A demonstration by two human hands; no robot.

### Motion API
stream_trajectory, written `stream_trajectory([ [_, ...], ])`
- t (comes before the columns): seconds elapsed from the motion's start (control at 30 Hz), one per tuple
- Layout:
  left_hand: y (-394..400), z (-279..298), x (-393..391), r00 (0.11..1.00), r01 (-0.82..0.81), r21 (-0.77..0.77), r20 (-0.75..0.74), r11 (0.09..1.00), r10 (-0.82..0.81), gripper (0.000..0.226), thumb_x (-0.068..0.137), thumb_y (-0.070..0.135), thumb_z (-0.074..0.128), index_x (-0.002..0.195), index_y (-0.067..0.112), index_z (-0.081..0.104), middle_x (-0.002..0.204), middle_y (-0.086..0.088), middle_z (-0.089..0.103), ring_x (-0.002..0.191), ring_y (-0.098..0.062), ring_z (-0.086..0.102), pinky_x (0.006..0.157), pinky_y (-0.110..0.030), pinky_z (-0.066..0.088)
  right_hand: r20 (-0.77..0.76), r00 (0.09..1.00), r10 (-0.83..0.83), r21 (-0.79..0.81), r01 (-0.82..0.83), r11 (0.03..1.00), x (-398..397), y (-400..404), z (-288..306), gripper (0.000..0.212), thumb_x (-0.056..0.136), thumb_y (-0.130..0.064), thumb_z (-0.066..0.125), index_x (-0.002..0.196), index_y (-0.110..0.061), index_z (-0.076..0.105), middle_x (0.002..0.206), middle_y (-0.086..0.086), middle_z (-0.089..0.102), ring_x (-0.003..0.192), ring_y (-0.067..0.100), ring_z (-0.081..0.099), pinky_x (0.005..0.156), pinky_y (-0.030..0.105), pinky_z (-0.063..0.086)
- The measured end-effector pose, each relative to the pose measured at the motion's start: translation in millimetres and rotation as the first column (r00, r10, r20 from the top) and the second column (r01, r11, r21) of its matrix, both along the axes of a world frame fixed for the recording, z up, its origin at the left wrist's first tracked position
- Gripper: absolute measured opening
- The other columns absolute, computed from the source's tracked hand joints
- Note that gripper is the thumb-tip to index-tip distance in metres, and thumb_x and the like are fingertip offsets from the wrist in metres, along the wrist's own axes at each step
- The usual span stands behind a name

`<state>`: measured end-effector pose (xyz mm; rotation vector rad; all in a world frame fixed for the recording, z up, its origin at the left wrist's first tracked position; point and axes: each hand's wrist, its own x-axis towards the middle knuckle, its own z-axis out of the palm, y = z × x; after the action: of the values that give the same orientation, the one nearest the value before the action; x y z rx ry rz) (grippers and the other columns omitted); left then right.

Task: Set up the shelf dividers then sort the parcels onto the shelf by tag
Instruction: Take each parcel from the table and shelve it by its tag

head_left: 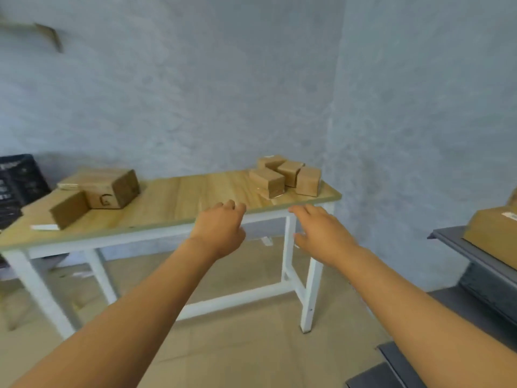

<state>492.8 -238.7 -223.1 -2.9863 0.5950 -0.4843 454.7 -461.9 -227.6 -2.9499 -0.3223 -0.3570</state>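
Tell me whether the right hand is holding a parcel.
No. The right hand is open and empty, fingers stretched toward the parcels.

Light wood-grain tabletop (179,197), smooth, slight sheen, on white painted frame; brown paper-wrapped box parcels (285,175), matt; black plastic slatted crate (19,177); grey wall (195,93), rough mottled plaster

Head view, standing height, facing down toward table (179,191).
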Motion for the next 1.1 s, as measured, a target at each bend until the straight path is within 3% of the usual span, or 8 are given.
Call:
stream_trajectory([
  [0.23,172,-11,40,0.982,-0.188,-0.02,-0.021,0.982,0.188,0.043,0.097,0.033,0.049,0.137,0.019,0.045,0.125,-0.006,0.057,0.11,-0.028,0.057,0.077,-0.036,0.047,0.005,0.977,0.212,0.018,-0.212,0.977,80,167,-6,0.055,0.099,-0.028,0.052,0.15,-0.02,0.034,0.146,0.006,0.043,0.131,0.028,0.043,0.099,0.038,0.041],
  [0.5,302,-32,107,0.926,-0.374,-0.091,-0.081,0.923,0.368,0.042,0.095,0.036,0.053,0.134,0.022,0.048,0.125,-0.003,0.059,0.107,-0.024,0.06,0.084,-0.039,0.056,-0.06,0.932,0.358,-0.013,-0.359,0.933,189,293,-25,0.056,0.097,-0.027,0.054,0.149,-0.018,0.036,0.14,0.007,0.047,0.128,0.029,0.044,0.1,0.038,0.043],
  [0.7,373,-38,179,0.876,-0.478,-0.071,-0.106,0.875,0.47,0.039,0.095,0.035,0.05,0.132,0.02,0.05,0.12,-0.003,0.058,0.107,-0.025,0.058,0.077,-0.035,0.047,-0.094,0.899,0.427,0.049,-0.424,0.904,294,365,-42,0.059,0.095,-0.03,0.056,0.149,-0.02,0.036,0.142,0.005,0.046,0.129,0.027,0.045,0.097,0.034,0.042],
  [0.83,414,-28,222,0.849,-0.524,-0.085,-0.135,0.847,0.512,0.028,0.095,0.031,0.047,0.119,0.018,0.052,0.109,-0.002,0.056,0.088,-0.02,0.048,0.068,-0.033,0.038,-0.148,0.881,0.449,0.031,-0.45,0.892,356,404,-43,0.061,0.094,-0.03,0.056,0.151,-0.021,0.033,0.141,0.006,0.046,0.127,0.027,0.048,0.097,0.034,0.043],
  [0.97,448,-25,258,0.827,-0.56,-0.103,-0.129,0.822,0.547,0.033,0.095,0.032,0.045,0.125,0.019,0.051,0.119,-0.003,0.058,0.102,-0.026,0.057,0.069,-0.036,0.047,-0.175,0.871,0.459,0.038,-0.46,0.887,399,439,-38,0.062,0.094,-0.031,0.056,0.151,-0.022,0.033,0.145,0.006,0.045,0.133,0.027,0.044,0.104,0.037,0.042],
  [1.1,487,-29,303,0.84,-0.543,-0.125,-0.102,0.831,0.533,0.044,0.093,0.038,0.048,0.134,0.024,0.048,0.127,-0.001,0.057,0.111,-0.025,0.058,0.068,-0.033,0.04,-0.177,0.876,0.449,0.101,-0.438,0.893,438,472,-36,0.06,0.094,-0.031,0.057,0.149,-0.022,0.035,0.145,0.005,0.046,0.132,0.027,0.046,0.104,0.039,0.044],
])
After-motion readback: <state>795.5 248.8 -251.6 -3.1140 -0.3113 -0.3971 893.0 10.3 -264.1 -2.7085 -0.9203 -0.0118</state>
